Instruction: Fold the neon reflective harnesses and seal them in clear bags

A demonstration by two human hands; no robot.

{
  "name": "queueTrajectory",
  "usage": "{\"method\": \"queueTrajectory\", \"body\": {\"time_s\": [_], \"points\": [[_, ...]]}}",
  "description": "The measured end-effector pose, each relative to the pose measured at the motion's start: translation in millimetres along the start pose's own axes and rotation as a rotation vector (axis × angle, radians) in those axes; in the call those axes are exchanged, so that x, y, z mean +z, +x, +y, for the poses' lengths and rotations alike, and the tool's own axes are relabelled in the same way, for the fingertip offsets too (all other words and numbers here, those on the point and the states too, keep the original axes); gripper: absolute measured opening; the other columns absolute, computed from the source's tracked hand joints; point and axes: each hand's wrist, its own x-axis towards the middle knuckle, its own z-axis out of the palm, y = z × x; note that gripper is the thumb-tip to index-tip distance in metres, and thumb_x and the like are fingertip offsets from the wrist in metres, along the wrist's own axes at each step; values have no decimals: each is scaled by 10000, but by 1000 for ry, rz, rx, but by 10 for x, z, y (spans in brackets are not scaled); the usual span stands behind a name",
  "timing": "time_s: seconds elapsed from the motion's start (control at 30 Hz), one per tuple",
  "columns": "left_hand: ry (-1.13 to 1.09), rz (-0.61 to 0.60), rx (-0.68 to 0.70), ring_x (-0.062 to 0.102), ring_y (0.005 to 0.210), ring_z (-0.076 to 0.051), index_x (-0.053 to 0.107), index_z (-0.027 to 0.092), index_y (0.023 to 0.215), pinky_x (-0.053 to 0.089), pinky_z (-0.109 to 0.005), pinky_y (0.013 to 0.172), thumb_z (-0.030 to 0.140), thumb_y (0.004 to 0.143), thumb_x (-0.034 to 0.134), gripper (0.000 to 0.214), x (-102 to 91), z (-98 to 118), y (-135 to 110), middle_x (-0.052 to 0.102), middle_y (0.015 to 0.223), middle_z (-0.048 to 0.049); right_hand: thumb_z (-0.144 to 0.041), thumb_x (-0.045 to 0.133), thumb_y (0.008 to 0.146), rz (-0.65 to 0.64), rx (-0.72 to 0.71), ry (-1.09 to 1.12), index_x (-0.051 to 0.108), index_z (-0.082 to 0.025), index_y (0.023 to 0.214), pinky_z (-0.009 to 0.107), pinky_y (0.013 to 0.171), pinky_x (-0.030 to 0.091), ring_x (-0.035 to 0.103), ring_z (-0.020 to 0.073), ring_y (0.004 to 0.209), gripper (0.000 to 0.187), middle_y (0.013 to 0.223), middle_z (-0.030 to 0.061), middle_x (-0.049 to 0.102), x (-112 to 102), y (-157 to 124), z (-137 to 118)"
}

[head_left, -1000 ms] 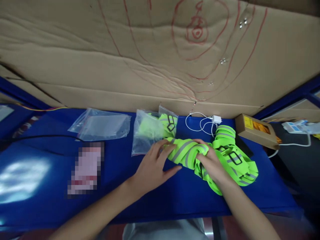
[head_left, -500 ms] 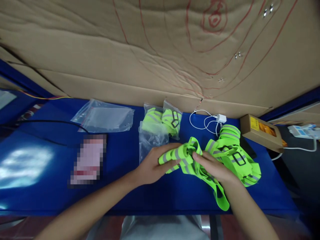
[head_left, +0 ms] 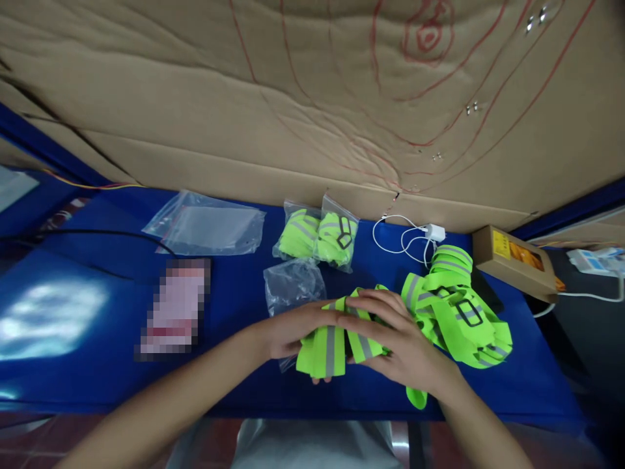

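Between my two hands is a bundle of neon-green reflective strap with a grey stripe, folded in loops. My left hand is closed around its left side, with some fingertips showing below the strap. My right hand grips the bundle from the right, its fingers lying across the top. A loose loop of strap hangs below my right hand. Just behind my left hand lies a clear plastic bag. To the right of my right hand sits a heap of more green reflective straps with black buckles.
Two filled zip bags of green strap lie near the cardboard wall. Flat clear bags and a pixelated phone-like object are at left. A white charger cable and a small cardboard box stand back right.
My right hand has moved over the top of the strap bundle, and the bundle has turned and come lower. The hanging loop is shorter. The clear bag behind my left hand is more exposed.
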Motion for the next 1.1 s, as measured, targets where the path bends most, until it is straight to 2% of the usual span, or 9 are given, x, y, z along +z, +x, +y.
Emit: {"method": "queueTrajectory", "body": {"time_s": [0.27, 0.5, 0.67, 0.73, 0.83, 0.9, 0.97, 1.03, 1.1], "points": [[-170, 139, 36, 661, 800, -162, 687, 219, 1102, 529, -264, 721, 560, 850, 769, 432, 46, -157, 98, 718, 890, -1, -372, 775, 886, -60, 121, 36, 384, -287, 1589, 526, 1154, 353, 573, 283, 1277, 808, 1335, 73, 656, -25, 27, 8], [-168, 49, -47, 506, 408, -95, 697, 186, 1016, 310, -205, 338, 626, 845, 730, 474, 40, -121, 63, 610, 605, 38, -287, 597, 1024, 34, -130, -225, 633, -213, 1367, 405, 842, 545, 687, 245, 965, 352, 1052, 87, 740, 47, 41, 6], [265, -158, -165, 458, 302, -139, 709, 107, 1040, 276, -237, 292, 827, 945, 123, 933, 26, -58, 13, 600, 474, -31, -273, 609, 1012, 196, 120, 263, 730, -219, 1147, 313, 735, 580, 707, 186, 806, 189, 928, 42, 759, 40, 19, -7], [588, 92, 84, 433, 311, -133, 671, 107, 1192, 311, -242, 327, 745, 998, 155, 843, 32, -48, -41, 605, 489, -10, -292, 666, 986, 230, 348, 483, 745, -250, 1160, 288, 746, 594, 723, 179, 813, 196, 956, 24, 774, -14, -2, 14], [1013, 540, 770, 692, 660, -181, 517, 188, 1397, 551, -299, 594, 389, 1031, 460, 422, 23, -51, -124, 762, 925, -81, -365, 687, 977, 158, 601, 745, 727, -293, 1266, 315, 904, 602, 736, 209, 1007, 300, 1150, 22, 772, -84, -2, 54], [1174, 482, 1115, 690, 1170, -293, 429, 219, 1447, 595, -448, 919, 209, 940, 530, 517, 2, -45, -162, 668, 1316, -161, -430, 715, 951, 88, 683, 884, 696, -292, 1326, 344, 943, 597, 728, 227, 1067, 400, 1214, 30, 758, -89, 12, 72], [1275, 272, 1238, 392, 1523, -363, 356, 201, 1488, 468, -566, 1141, 145, 850, 563, 673, -17, -31, -179, 457, 1564, -213, -498, 756, 902, 63, 765, 989, 673, -287, 1357, 360, 931, 603, 731, 234, 1061, 508, 1207, 39, 760, -63, 18, 80], [1411, 160, 1211, 217, 1601, -377, 345, 184, 1511, 380, -593, 1206, 153, 815, 604, 742, -27, -25, -178, 264, 1684, -234, -571, 794, 839, 102, 874, 1038, 674, -292, 1356, 383, 951, 599, 725, 246, 1082, 599, 1206, 47, 761, -25, 6, 82], [1585, 228, 1226, 284, 1578, -364, 445, 227, 1467, 324, -590, 1224, 153, 826, 635, 672, -33, -37, -162, 291, 1693, -197, -616, 813, 795, 142, 955, 1026, 691, -301, 1335, 411, 989, 586, 708, 265, 1130, 637, 1222, 51, 757, 5, -17, 84]]}}
